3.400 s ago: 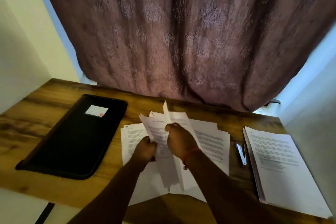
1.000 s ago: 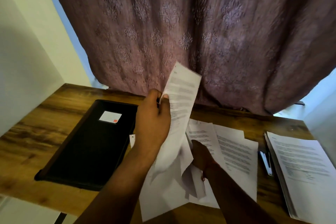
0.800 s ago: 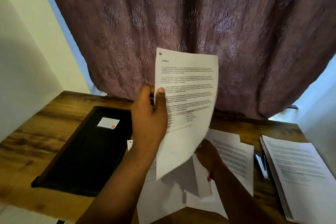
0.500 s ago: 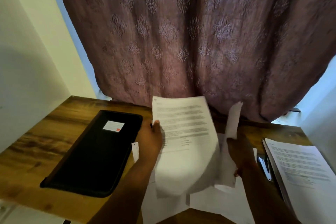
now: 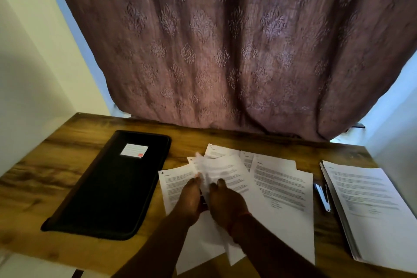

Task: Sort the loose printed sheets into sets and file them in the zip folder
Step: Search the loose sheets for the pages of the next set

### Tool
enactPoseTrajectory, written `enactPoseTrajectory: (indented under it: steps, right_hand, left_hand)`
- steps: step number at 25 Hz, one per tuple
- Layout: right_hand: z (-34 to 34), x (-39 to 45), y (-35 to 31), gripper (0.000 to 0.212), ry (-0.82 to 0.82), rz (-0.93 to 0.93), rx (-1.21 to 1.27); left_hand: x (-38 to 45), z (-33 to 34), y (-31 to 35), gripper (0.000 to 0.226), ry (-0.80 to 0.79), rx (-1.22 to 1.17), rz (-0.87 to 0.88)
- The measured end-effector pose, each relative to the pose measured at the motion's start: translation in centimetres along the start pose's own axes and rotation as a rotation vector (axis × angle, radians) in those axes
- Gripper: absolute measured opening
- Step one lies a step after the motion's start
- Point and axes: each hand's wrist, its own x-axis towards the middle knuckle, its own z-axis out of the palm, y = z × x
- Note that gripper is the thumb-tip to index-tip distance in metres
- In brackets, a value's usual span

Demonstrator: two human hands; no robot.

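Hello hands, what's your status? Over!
Left hand and right hand both on the loose sheets, pinching a blurred one. Folder lies shut, left. Stack right. Nothing blocking.

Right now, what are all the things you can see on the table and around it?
Zip folder: one, black with a small white label, flat on the left of the table.
Loose sheets: several, white with print, fanned and overlapping in the middle.
Neat stack of sheets: one, white with print, on the right of the table.
Stapler: one, silvery white, between the loose sheets and the stack.
Table: one, brown wood grain.
Curtain: one, mauve and patterned, hanging behind the table.
Walls: pale, on either side.
Left hand: holding a blurred, moving sheet above the spread.
Right hand: beside the left, on the same sheet; its grip is too blurred to read.
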Motion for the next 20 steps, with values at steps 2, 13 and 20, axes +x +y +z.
enactPoseTrajectory:
  steps: [2,13,20]
  right_hand:
    - [1.6,0.3,0.0,0.045,-0.076,-0.013,0.116]
    - [-1.8,1.5,12.1,0.055,0.224,0.485,0.874]
    - [-3.0,-1.8,14.8,0.037,0.111,0.410,0.843]
  left_hand:
    - [0.2,0.1,-0.5,0.019,-0.021,0.122,0.006]
    - [1.8,-1.3,-0.1,0.019,-0.012,0.140,0.193]
    - [2.4,1.8,-1.5,0.029,-0.116,0.329,0.245]
